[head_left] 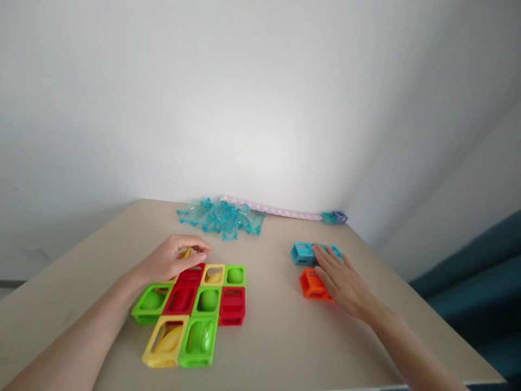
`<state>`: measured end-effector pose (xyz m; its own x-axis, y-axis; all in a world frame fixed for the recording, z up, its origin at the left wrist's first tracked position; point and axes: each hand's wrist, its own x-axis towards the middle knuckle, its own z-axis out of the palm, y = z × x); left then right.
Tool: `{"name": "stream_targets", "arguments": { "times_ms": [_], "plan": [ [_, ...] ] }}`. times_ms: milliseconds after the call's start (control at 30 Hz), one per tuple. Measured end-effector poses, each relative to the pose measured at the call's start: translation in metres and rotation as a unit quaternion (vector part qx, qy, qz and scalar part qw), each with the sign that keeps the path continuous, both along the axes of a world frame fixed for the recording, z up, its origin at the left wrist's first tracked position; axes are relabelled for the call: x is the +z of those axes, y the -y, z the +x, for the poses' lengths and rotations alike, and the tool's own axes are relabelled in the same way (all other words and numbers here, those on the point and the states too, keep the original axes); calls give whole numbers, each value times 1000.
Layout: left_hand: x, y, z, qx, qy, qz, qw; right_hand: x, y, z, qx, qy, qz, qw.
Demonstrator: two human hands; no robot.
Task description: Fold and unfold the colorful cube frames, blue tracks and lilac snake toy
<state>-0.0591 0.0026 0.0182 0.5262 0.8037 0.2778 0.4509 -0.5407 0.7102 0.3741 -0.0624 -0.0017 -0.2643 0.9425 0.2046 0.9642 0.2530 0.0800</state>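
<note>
My left hand [176, 259] is curled at the back left of a flat group of square plastic blocks, its thumb and fingers around a yellow block [186, 253] that is mostly hidden. Beside it are a red block [190, 275], a yellow one [214, 276] and a green one [235, 276]. Several more red, green and yellow blocks join on nearer me, some with rounded pieces inside. To the right, my right hand [345, 282] lies with fingers stretched out over blue blocks [303, 253] and an orange block [312, 284], partly covering both.
Along the back of the beige table [268, 347] lies a heap of clear teal pieces [223, 216]. Behind it a pale lilac strip [277, 210] runs to a dark blue block [339, 218] by the wall [260, 98]. A teal curtain [480, 277] hangs at the right.
</note>
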Motion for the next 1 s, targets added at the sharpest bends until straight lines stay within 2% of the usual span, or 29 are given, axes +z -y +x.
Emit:
{"name": "stream_targets", "arguments": {
  "times_ms": [333,567,667,767,800,900,1000],
  "plan": [
    [0,-1,0,2,-4,11,1000,-3,-4,1,-6,-2,16,1000],
    [5,2,3,6,3,7,1000,-2,-6,6,-7,-23,7,1000],
    [5,3,4,0,18,-2,1000,1,-4,-3,11,-53,93,994],
    [3,1,3,-2,58,-23,998,9,8,-40,92,-134,216,963],
    [2,0,2,7,83,-35,996,12,13,-59,129,-160,219,954],
    [-3,-6,-1,63,221,-55,972,21,22,-123,242,-209,159,934],
    [-8,-15,-5,131,389,-39,911,27,12,-175,314,-231,85,917]
  ]
}}
